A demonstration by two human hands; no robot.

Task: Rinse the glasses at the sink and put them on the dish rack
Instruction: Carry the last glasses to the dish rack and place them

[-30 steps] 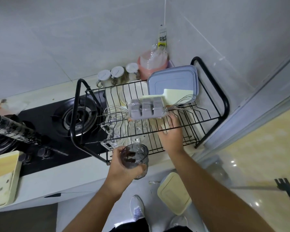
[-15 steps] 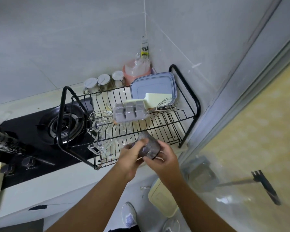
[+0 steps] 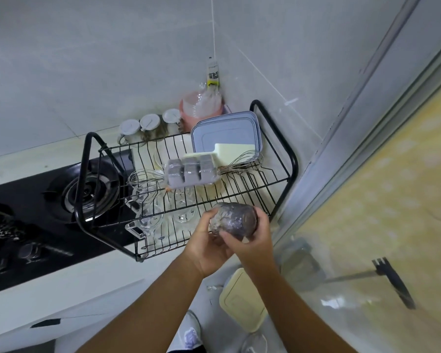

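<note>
the dish rack stands right of the stove, 3 jars behind it. a tray lies on top, glasses beneath. left hand and right hand hold a glass at its front.

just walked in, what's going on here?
A person holds a dark tinted glass in both hands, the left hand gripping its near end and the right hand wrapped round its side. The glass lies tilted on its side at the front edge of the black dish rack, not yet set down. Clear glasses already sit on the rack's lower tier, with a grey tray and whisks above.
</note>
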